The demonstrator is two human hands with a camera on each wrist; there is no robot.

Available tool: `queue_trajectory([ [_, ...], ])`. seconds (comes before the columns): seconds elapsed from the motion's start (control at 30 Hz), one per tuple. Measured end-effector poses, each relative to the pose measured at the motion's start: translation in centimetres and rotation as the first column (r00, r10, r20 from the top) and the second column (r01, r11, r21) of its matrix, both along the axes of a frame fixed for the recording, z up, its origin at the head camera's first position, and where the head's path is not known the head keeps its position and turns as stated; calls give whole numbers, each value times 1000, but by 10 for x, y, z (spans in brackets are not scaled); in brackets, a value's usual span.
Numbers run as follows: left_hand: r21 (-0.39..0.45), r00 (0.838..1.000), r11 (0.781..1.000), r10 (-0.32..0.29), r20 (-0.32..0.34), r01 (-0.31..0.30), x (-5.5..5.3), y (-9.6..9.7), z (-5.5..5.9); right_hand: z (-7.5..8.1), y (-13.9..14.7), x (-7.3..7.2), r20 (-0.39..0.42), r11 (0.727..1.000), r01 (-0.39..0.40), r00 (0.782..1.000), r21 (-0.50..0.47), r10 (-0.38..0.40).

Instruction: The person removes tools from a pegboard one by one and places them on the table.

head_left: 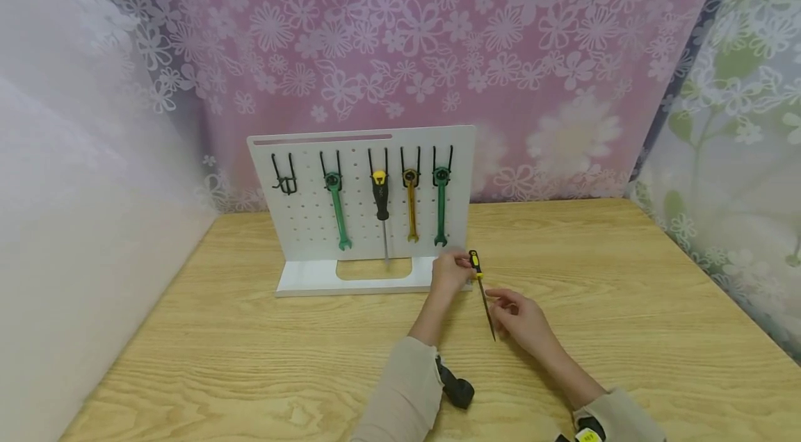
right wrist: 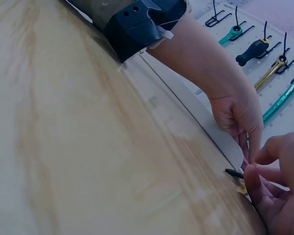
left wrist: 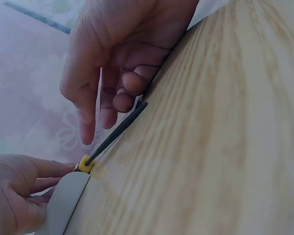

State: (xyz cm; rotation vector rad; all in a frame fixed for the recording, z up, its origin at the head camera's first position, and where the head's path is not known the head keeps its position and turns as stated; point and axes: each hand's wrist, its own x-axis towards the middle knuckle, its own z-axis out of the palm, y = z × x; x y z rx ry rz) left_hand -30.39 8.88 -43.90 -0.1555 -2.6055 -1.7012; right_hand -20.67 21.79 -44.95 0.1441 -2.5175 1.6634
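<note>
A small screwdriver (head_left: 475,263) with a black and yellow handle lies on the table by the pegboard's right end, its dark shaft pointing toward me. My left hand (head_left: 452,272) has its fingertips at the left side of the handle; the board's base partly hides that contact in the left wrist view. Beside the shaft, my right hand (head_left: 522,320) has its index finger extended and other fingers loosely bent, holding nothing. The right wrist view shows the shaft's dark tip (right wrist: 233,173) near the right fingers, with most of the screwdriver hidden.
A white pegboard (head_left: 306,219) stands at the back. On its hooks hang a green wrench (head_left: 338,213), a larger screwdriver (head_left: 380,199), a gold wrench (head_left: 411,209) and another green wrench (head_left: 441,209). The leftmost hook (head_left: 286,183) bears nothing. Floral curtains (head_left: 407,67) enclose the table.
</note>
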Motion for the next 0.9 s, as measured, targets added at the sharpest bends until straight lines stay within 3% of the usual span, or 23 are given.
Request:
queue_trajectory([
  [0.3, 205, 997, 979, 15, -81, 2, 3, -2, -2, 2, 0, 1, 1, 985, 11, 1000, -175, -11],
  [0.5, 258, 987, 966, 23, -160, 19, 4, -2, -5, 2, -1, 0, -18, 967, -5, 1000, -254, 1],
  [0.9, 297, 987, 950, -48, -154, 92, 8, -8, 0, 17, -3, 4, 5, 952, -16, 1000, -306, 19],
])
